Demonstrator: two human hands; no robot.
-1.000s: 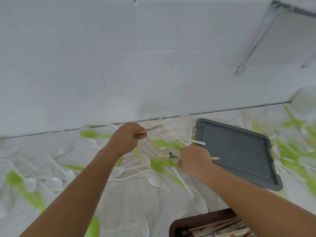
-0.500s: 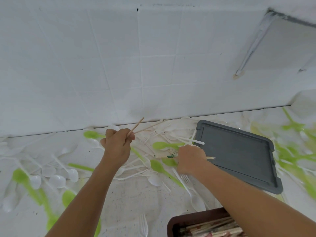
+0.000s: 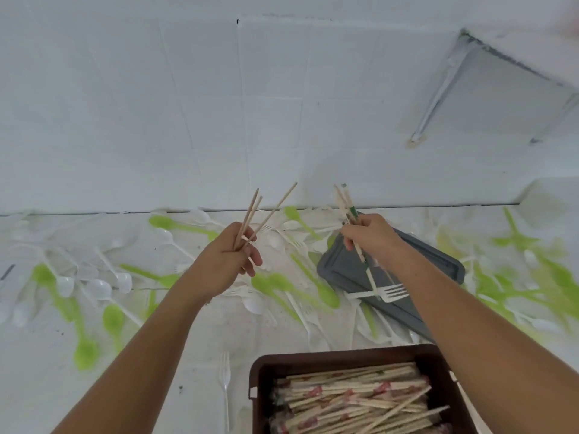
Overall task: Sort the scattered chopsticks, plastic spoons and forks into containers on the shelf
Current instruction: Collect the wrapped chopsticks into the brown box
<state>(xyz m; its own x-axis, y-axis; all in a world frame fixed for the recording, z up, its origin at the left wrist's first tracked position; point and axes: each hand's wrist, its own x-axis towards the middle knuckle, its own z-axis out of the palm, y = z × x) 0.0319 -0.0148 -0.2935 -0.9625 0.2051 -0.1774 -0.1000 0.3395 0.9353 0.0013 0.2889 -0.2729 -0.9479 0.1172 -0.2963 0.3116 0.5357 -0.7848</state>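
My left hand [image 3: 230, 261] grips three bare wooden chopsticks [image 3: 250, 214] that fan upward above the pile. My right hand [image 3: 372, 234] holds a small bundle of chopsticks [image 3: 347, 205], one with a green band; their lower ends reach down over a grey lid. Both hands are raised above the white surface. A brown container [image 3: 344, 360] at the bottom holds many chopsticks [image 3: 354, 399], some in paper sleeves. Several white and green plastic spoons [image 3: 185, 227] and white forks [image 3: 393, 292] lie scattered on the surface.
A grey plastic lid [image 3: 438, 255] lies to the right of centre with a white fork across its near edge. A white tiled wall [image 3: 219, 120] rises directly behind the pile. More green spoons [image 3: 551, 277] spread to the far right. A clear fork [image 3: 225, 377] lies left of the brown container.
Both hands have lifted up off the pile with their chopsticks, which now point upward. The brown container has come further into view at the bottom.
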